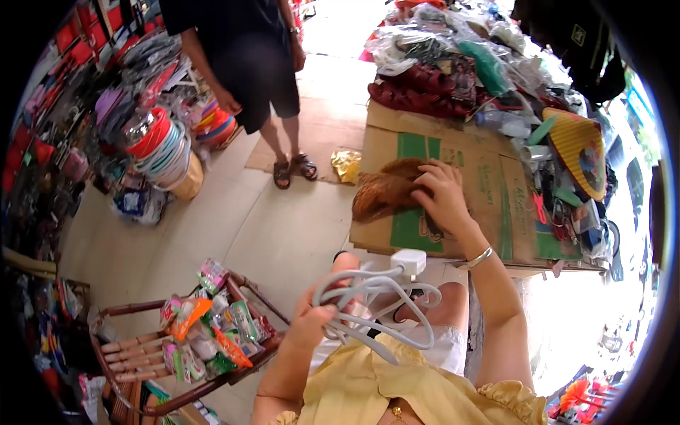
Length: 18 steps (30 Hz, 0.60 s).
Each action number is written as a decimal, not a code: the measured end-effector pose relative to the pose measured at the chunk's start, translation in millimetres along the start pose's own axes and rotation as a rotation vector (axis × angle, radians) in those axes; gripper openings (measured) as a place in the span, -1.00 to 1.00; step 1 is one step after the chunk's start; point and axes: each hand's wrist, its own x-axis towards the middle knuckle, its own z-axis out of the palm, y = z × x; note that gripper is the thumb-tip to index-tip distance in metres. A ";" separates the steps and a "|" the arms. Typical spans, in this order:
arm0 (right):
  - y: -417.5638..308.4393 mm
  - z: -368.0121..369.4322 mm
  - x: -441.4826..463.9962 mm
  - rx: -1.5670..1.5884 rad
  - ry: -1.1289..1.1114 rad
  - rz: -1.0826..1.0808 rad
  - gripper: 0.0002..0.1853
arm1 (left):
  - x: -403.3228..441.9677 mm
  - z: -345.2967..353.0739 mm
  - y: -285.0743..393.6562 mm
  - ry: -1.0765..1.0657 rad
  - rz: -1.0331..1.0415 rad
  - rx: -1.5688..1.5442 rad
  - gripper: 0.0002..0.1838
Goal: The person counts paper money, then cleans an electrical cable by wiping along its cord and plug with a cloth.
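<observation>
My left hand (312, 315) is closed around a loosely coiled white charging cable (379, 283), held up in front of my lap. A white plug (409, 262) sticks out on the cable's right side. On the cardboard-covered table, my right hand (440, 190) bends its fingers over the right end of a brown, rough-textured object (386, 188), whose kind I cannot make out. Its underside and the fingertips' grip are partly hidden. Flattened cardboard (482, 177) with green print lies beneath it.
A person in dark clothes (244, 64) stands ahead. Plastic-wrapped goods (439, 49) and a yellow woven hat (577, 152) cover the table's far and right parts. Stacked buckets (159, 152) stand at left. A bamboo chair (134, 358) holds small packets (212, 329). Gold foil (346, 166) lies on the floor.
</observation>
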 end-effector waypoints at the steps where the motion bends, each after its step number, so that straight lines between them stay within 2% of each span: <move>1: 5.2 3.4 0.4 0.091 0.087 0.035 -0.84 | -2.3 -4.6 6.7 0.046 0.050 -0.007 -0.33; 2: 15.6 5.5 0.8 0.215 0.203 0.036 -0.87 | -4.5 -9.4 14.3 0.090 0.097 -0.012 -0.34; 3: 17.2 4.2 -3.5 0.375 0.317 0.231 -0.91 | -4.3 -12.8 27.7 -0.010 0.182 -0.049 -0.34; 4: 16.5 -15.2 -8.7 0.630 0.212 0.581 -0.89 | -4.9 -16.7 41.8 -0.112 0.264 -0.084 -0.34; 5: 30.0 -28.5 -15.9 0.547 0.298 0.606 -0.83 | -8.0 -23.1 52.7 -0.131 0.343 -0.086 -0.32; 7: 65.6 -43.4 -38.6 1.193 0.557 0.586 -0.69 | -12.3 -29.6 81.3 -0.127 0.504 -0.026 -0.32; 8: 79.8 -55.2 -47.8 1.344 0.645 0.628 -0.61 | -13.8 -26.2 99.7 -0.105 0.586 0.033 -0.35; 10: 77.2 -85.7 -60.5 1.528 0.837 0.678 -0.62 | -9.2 -10.7 131.7 -0.042 0.711 0.106 -0.36; 14: 130.7 -81.5 -117.7 1.343 1.043 0.682 -0.65 | 20.0 34.7 185.6 -0.089 0.796 0.217 -0.45; 16: 143.7 -76.7 -139.2 1.095 0.726 0.490 -0.66 | 43.4 59.9 208.1 -0.244 0.694 0.301 -0.54; 17: 146.5 -78.9 -144.8 1.091 0.758 0.496 -0.66 | 57.2 83.7 214.2 -0.272 0.688 0.314 -0.54; 18: 137.2 -84.7 -140.4 1.135 0.764 0.427 -0.64 | 69.2 121.2 218.0 -0.025 0.766 0.221 -0.58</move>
